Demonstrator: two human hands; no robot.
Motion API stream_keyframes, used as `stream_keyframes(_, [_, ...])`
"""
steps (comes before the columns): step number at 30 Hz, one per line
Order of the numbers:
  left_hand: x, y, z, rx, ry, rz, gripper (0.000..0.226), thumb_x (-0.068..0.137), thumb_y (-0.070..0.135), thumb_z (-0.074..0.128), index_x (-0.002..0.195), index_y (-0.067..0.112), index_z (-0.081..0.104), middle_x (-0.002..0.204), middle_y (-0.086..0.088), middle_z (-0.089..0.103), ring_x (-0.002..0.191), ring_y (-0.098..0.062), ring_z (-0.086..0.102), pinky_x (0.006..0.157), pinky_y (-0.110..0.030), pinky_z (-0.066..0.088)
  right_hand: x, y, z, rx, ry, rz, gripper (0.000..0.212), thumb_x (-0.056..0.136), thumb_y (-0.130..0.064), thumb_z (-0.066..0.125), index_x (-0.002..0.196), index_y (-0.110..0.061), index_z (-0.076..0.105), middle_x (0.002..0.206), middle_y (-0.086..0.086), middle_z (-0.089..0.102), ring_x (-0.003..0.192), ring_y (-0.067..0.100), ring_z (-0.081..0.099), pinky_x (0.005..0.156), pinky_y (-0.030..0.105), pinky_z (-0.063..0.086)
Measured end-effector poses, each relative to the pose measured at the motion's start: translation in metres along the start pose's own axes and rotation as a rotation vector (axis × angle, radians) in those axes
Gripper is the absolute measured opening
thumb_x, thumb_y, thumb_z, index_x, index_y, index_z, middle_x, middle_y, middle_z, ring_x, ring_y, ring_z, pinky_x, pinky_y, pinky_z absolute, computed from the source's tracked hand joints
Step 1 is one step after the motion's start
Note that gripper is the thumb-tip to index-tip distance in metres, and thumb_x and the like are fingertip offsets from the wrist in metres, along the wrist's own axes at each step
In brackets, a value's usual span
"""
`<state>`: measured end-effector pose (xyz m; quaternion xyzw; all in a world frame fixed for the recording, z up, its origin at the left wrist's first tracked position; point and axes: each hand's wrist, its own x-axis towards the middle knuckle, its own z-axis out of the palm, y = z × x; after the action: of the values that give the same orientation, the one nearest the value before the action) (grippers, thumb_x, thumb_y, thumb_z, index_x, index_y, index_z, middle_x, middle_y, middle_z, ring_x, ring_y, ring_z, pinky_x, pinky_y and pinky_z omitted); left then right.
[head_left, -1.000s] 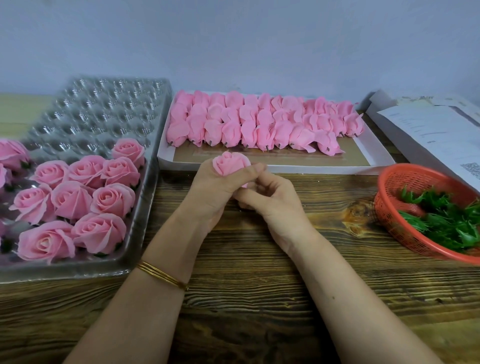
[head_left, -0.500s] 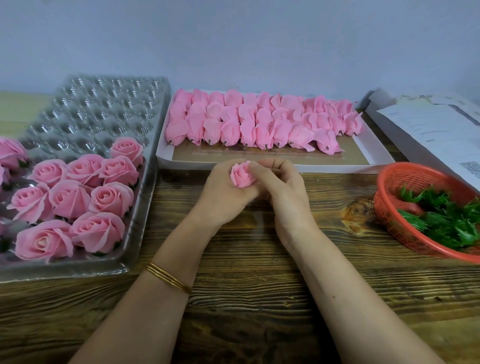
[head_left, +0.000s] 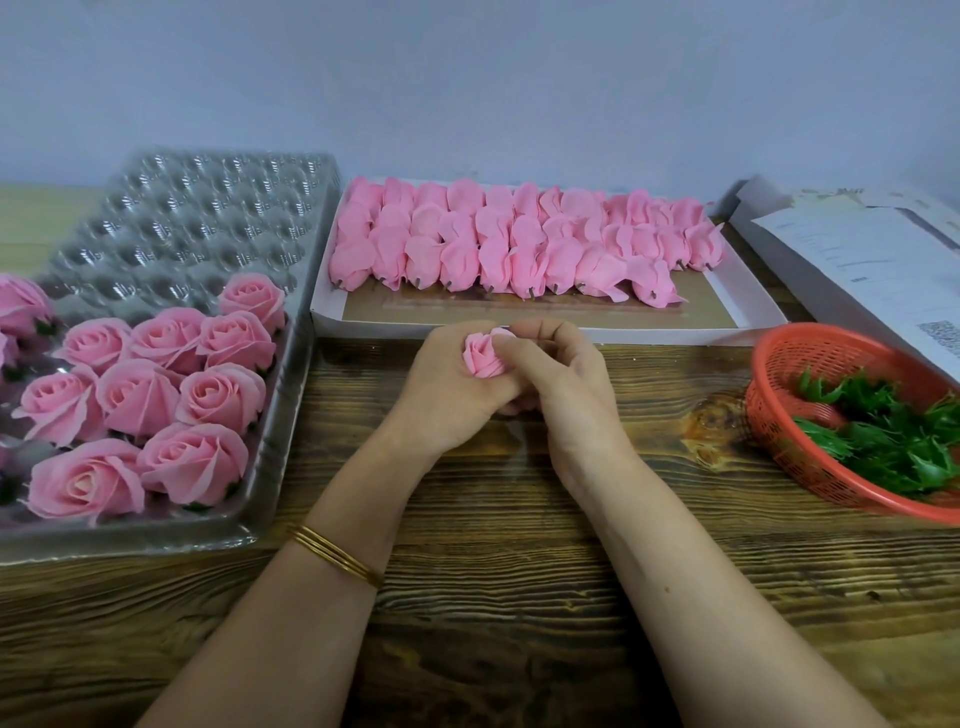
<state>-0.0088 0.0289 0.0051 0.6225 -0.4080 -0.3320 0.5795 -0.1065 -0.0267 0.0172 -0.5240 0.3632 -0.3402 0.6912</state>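
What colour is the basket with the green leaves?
The basket is orange-red, clearest in the head view.

A dark wooden table (head_left: 519, 597) bears a clear tray (head_left: 171, 535), a white box (head_left: 748, 306), an orange basket (head_left: 779, 415) and papers (head_left: 852, 260).

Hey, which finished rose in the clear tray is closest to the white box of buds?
The rose at the right wall of the tray, farthest back on that side; every other rose lies farther left or nearer the person.

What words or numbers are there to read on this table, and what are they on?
On the white papers: printed lines, too small and blurred to read.
On the front paper, a QR code: a pattern only, no legible words.
On the pink rose and the red basket: no writing.
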Motion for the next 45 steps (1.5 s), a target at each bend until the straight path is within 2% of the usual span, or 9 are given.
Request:
stream_keyframes(5, [0.0, 0.003, -0.001, -0.001, 0.085, 0.013, 0.011, 0.085, 0.011, 0.075, 0.093, 0.004, 0.074, 0.084, -0.012, 0.074, 0.078, -0.018, 0.072, 0.068, -0.024, 0.059, 0.0, 0.002, 0.0, 0.031, -0.027, -0.049, 0.008, 0.091, -0.015, 0.066, 0.094, -0.008, 0.063, 0.087, 0.009, 0.067, 0.075, 0.013, 0.065, 0.061, 0.026, 0.053])
stream_keyframes(10, [0.002, 0.004, -0.005, -0.11, 0.221, -0.022, 0.024, 0.083, 0.017, 0.078, 0.084, -0.004, 0.067, 0.082, -0.026, 0.066, 0.073, -0.02, 0.06, 0.071, -0.037, 0.052, -0.001, 0.003, -0.002, -0.024, 0.01, -0.114, 0.022, 0.076, -0.016, 0.063, 0.097, -0.009, 0.063, 0.085, 0.001, 0.064, 0.078, 0.009, 0.059, 0.069, 0.022, 0.05])
stream_keyframes(16, [0.004, 0.008, -0.005, -0.326, 0.219, -0.12, 0.014, 0.083, 0.01, 0.075, 0.075, 0.012, 0.064, 0.067, 0.001, 0.066, 0.068, -0.014, 0.064, 0.064, -0.027, 0.054, -0.005, 0.01, 0.003, -0.315, -0.093, -0.268, 0.031, 0.075, 0.005, 0.075, 0.095, -0.015, 0.066, 0.08, -0.005, 0.065, 0.076, 0.018, 0.059, 0.073, 0.039, 0.055])
stream_keyframes(25, [0.004, 0.011, -0.002, -0.443, 0.186, -0.185, 0.014, 0.084, 0.009, 0.074, 0.077, 0.009, 0.062, 0.068, -0.006, 0.061, 0.065, -0.018, 0.059, 0.062, -0.026, 0.056, -0.004, 0.023, 0.008, -0.416, -0.028, -0.389, 0.022, 0.069, -0.016, 0.079, 0.086, -0.02, 0.067, 0.066, -0.014, 0.061, 0.063, 0.006, 0.056, 0.064, 0.026, 0.048])
stream_keyframes(30, [0.004, 0.008, -0.008, -0.448, 0.073, -0.154, 0.02, 0.069, 0.017, 0.08, 0.075, 0.009, 0.063, 0.066, -0.004, 0.062, 0.063, -0.014, 0.062, 0.062, -0.026, 0.057, -0.003, 0.021, 0.005, -0.35, -0.048, -0.342, 0.019, 0.073, -0.003, 0.078, 0.074, -0.018, 0.065, 0.06, -0.012, 0.058, 0.059, 0.006, 0.052, 0.061, 0.026, 0.048])
stream_keyframes(35, [0.003, 0.006, -0.018, -0.503, -0.098, -0.152, 0.034, 0.068, 0.017, 0.085, 0.092, 0.0, 0.067, 0.084, -0.014, 0.063, 0.078, -0.02, 0.064, 0.072, -0.026, 0.057, -0.001, 0.018, 0.001, -0.132, -0.182, -0.23, 0.011, 0.081, 0.003, 0.074, 0.088, 0.009, 0.069, 0.071, 0.009, 0.06, 0.073, 0.019, 0.054, 0.073, 0.03, 0.048])
stream_keyframes(39, [0.003, 0.005, -0.027, -0.481, -0.204, -0.175, 0.023, 0.067, 0.016, 0.083, 0.089, 0.011, 0.077, 0.096, -0.015, 0.067, 0.092, -0.023, 0.065, 0.083, -0.034, 0.055, -0.001, 0.015, -0.001, -0.089, -0.222, -0.144, 0.004, 0.083, -0.003, 0.075, 0.081, -0.002, 0.072, 0.062, 0.001, 0.06, 0.06, 0.007, 0.054, 0.062, 0.017, 0.047])
stream_keyframes(42, [0.002, 0.004, -0.03, -0.483, -0.257, -0.155, 0.021, 0.066, 0.02, 0.082, 0.086, 0.016, 0.079, 0.097, -0.008, 0.071, 0.087, -0.02, 0.065, 0.069, -0.029, 0.054, 0.002, 0.015, -0.003, 0.008, -0.267, -0.064, 0.011, 0.083, -0.004, 0.073, 0.075, -0.01, 0.074, 0.058, 0.001, 0.059, 0.057, 0.009, 0.051, 0.06, 0.019, 0.046])
stream_keyframes(45, [0.003, 0.006, -0.027, -0.479, -0.249, -0.172, 0.05, 0.081, 0.018, 0.073, 0.115, -0.016, 0.059, 0.084, -0.001, 0.072, 0.07, -0.014, 0.059, 0.054, -0.023, 0.048, 0.001, 0.013, -0.001, 0.051, -0.339, -0.014, 0.007, 0.079, -0.007, 0.075, 0.073, -0.009, 0.073, 0.062, 0.006, 0.058, 0.06, 0.012, 0.049, 0.062, 0.023, 0.042])
